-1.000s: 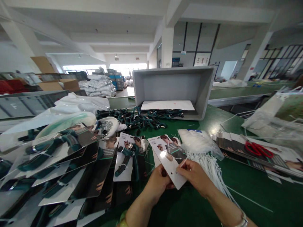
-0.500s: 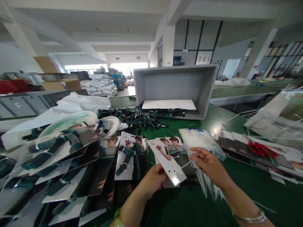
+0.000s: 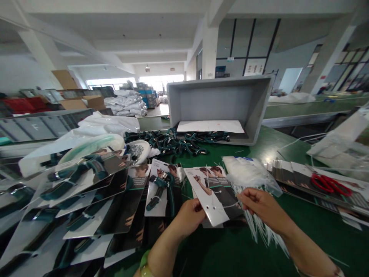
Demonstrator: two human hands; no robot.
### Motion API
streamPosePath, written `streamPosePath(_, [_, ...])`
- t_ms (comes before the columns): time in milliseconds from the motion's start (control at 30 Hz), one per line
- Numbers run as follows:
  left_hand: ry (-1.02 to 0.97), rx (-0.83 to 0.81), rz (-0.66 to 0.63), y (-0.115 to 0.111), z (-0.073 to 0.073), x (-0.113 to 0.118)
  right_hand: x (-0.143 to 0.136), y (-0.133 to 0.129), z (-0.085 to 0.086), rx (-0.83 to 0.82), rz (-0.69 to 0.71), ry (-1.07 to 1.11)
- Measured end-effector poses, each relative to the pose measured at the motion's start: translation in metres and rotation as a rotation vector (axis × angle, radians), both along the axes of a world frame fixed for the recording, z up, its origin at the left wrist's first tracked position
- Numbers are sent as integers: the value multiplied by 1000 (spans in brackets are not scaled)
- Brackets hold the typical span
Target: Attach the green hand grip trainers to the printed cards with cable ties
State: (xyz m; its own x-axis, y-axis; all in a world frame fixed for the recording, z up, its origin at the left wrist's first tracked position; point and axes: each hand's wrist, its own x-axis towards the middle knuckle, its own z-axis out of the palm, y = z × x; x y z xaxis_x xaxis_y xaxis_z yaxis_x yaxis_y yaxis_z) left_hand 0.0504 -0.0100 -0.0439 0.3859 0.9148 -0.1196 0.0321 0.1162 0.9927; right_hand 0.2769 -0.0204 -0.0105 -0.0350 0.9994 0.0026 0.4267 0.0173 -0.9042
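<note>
My left hand (image 3: pixel 188 216) is closed on the lower left edge of a printed backing card (image 3: pixel 213 213) with small punched holes, held tilted above more cards. A white cable tie (image 3: pixel 230 205) sticks out from the card, and my right hand (image 3: pixel 263 206) pinches its far end between thumb and fingers. Under that hand spreads a bundle of loose cable ties (image 3: pixel 257 227), coming from a clear plastic bag (image 3: pixel 248 174). Left of my left hand, dark green pliers (image 3: pixel 156 197) lie tied to another card.
Carded pliers (image 3: pixel 73 179) are piled at left. A heap of loose pliers (image 3: pixel 167 144) lies before a grey crate (image 3: pixel 219 100) tipped on its side, near a white bowl (image 3: pixel 141 154) of small metal parts. Red-handled scissors (image 3: pixel 330 184) rest on stacked cards (image 3: pixel 300 173) at right.
The view has shifted slightly, moving the scene rightward. My right hand has drawn a little lower, still pinching the cable tie. My left hand keeps its hold on the card.
</note>
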Motion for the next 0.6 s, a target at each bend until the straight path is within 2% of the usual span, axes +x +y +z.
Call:
streamPosePath(167, [73,-206,49,1,9,-8,-3,-1,-5,1,38,-1])
streamPosePath(300, [-78,-325,120,-1,14,-7,0,-1,-13,62,69,-98])
streamPosePath(400, [-235,-361,188,-5,19,-2,-6,-8,-16,312,42,-386])
streamPosePath(467, [-310,-346,210,-7,21,1,-17,-16,-18,527,86,-571])
streamPosePath(533, [-362,-319,220,-9,25,4,-32,-23,-21,697,160,-685])
streamPosePath(600, [-395,-286,254,-12,29,7,-44,-26,-25,793,155,-717])
